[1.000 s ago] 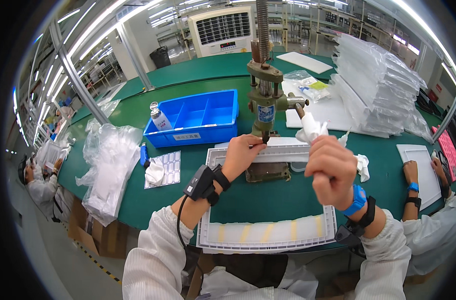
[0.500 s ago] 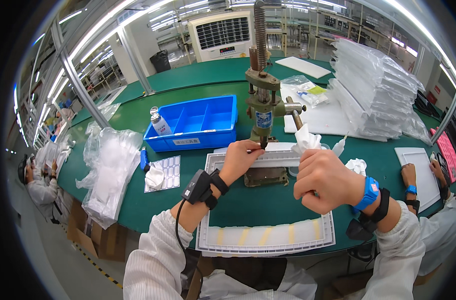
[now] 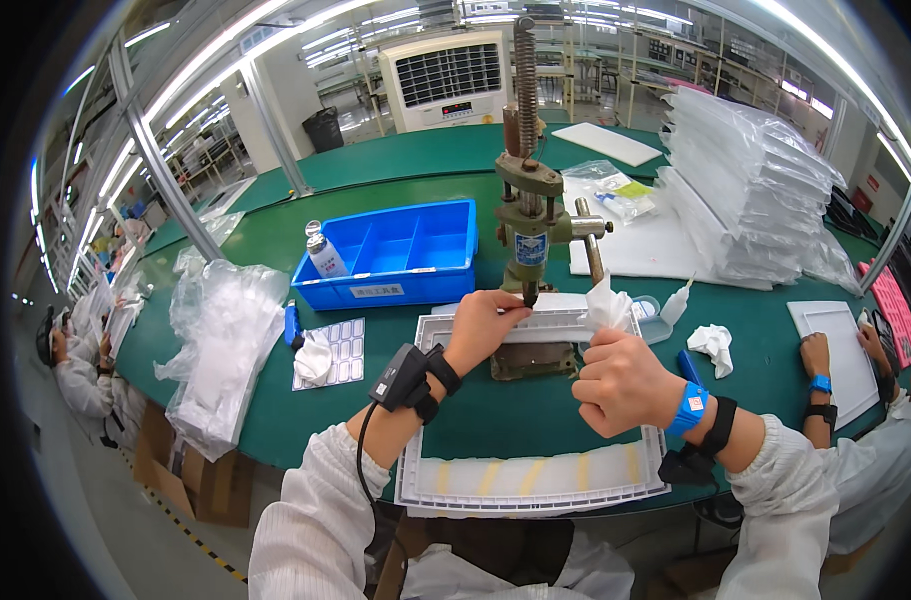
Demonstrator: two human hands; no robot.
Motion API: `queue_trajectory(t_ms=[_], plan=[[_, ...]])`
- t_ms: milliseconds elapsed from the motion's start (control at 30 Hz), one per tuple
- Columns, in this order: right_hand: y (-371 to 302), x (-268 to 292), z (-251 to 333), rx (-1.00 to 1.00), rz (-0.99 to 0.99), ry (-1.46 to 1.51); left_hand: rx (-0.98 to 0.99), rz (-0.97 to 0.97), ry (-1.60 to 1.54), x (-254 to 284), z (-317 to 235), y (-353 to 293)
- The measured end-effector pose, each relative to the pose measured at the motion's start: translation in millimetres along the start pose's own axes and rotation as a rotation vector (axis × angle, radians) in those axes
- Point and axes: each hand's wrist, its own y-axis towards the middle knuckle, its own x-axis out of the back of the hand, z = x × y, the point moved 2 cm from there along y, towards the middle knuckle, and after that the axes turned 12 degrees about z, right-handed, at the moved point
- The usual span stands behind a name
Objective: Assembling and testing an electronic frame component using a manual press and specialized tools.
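Lowering lever (image 3: 595, 264), right hand (image 3: 625, 382) clenched tissue wrap (image 3: 607, 304); left hand (image 3: 485, 325) pinched beside press tip (image 3: 530, 297), couldn't tell what; tip likely neared frame (image 3: 535, 502) at bench (image 3: 515, 415) front edge.

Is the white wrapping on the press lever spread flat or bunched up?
Bunched up: the white wrapping shows uneven creases and peaked edges between the press lever and the right hand.

Behind the left hand (image 3: 483, 326), a black box (image 3: 399, 377) on straps (image 3: 442, 370) trails a black cable (image 3: 361, 455). Just behind the right hand (image 3: 625, 385) sits a blue band (image 3: 686, 420) with a white label (image 3: 695, 403), then a black strap (image 3: 718, 426). Farther back, white, fine-lined sleeves (image 3: 310, 505) end in gathered cuffs (image 3: 762, 445).
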Motion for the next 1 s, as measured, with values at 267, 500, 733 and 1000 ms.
queue_trajectory(t_ms=[267, 500, 733, 1000], plan=[[1, 7, 2, 0.022, -0.027, 0.066, 0.032, 0.017, -0.022, 0, 1, -1], [1, 2, 3, 0.038, -0.039, -0.005, 0.01, 0.007, 0.023, 3, 3, -3], [-1, -7, -1, 0.024, 0.021, -0.091, -0.011, -0.011, 0.023, 1, 2, -2], [-5, -15, -2, 0.047, -0.003, -0.102, -0.009, -0.025, 0.004, -2, 1, -3]])
